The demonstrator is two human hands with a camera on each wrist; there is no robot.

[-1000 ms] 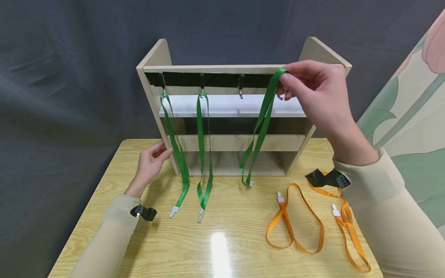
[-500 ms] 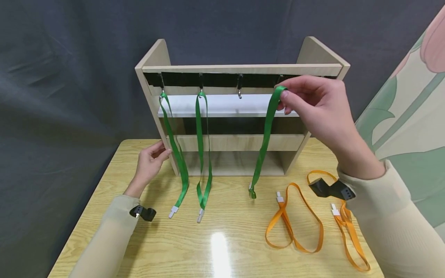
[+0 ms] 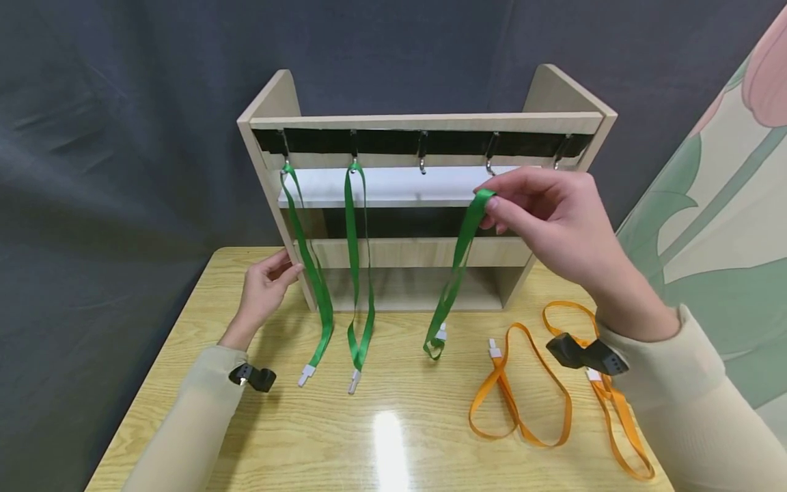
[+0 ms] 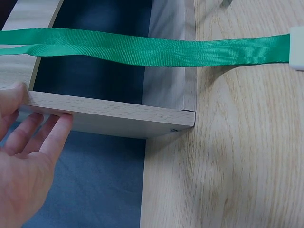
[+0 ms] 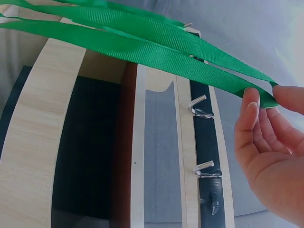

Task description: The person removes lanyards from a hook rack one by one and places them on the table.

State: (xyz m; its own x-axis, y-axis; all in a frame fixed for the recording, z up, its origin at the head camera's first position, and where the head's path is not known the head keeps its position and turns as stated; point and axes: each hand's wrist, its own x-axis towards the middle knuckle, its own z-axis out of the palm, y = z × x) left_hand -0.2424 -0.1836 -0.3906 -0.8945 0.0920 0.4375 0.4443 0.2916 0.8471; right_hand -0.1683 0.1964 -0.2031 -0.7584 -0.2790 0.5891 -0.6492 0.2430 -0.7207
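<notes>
In the head view my right hand (image 3: pixel 547 219) pinches the looped top of a green lanyard (image 3: pixel 465 236) between thumb and fingers, below the row of hooks and in front of the shelf unit. The lanyard hangs down with its white clip (image 3: pixel 441 333) at the lower end. In the right wrist view the green ribbon (image 5: pixel 142 50) stretches leftward from the fingertips, past bare metal hooks (image 5: pixel 198 102). My left hand (image 3: pixel 264 290) grips the left side panel of the wooden shelf unit (image 3: pixel 424 121); in the left wrist view, thumb and fingers are on either side of that panel (image 4: pixel 109 105).
Two more green lanyards (image 3: pixel 316 280) (image 3: pixel 352 253) hang from the two leftmost hooks. Other hooks (image 3: pixel 422 164) along the black strip are bare. Orange lanyards (image 3: pixel 567 410) (image 3: pixel 630 430) lie on the table (image 3: pixel 295 437) at right. A dark curtain (image 3: pixel 123 137) stands behind.
My right hand has come down and slightly left from beside the upper hooks, lowering the green lanyard with it. The hooks at right now show. My left hand stays on the panel.
</notes>
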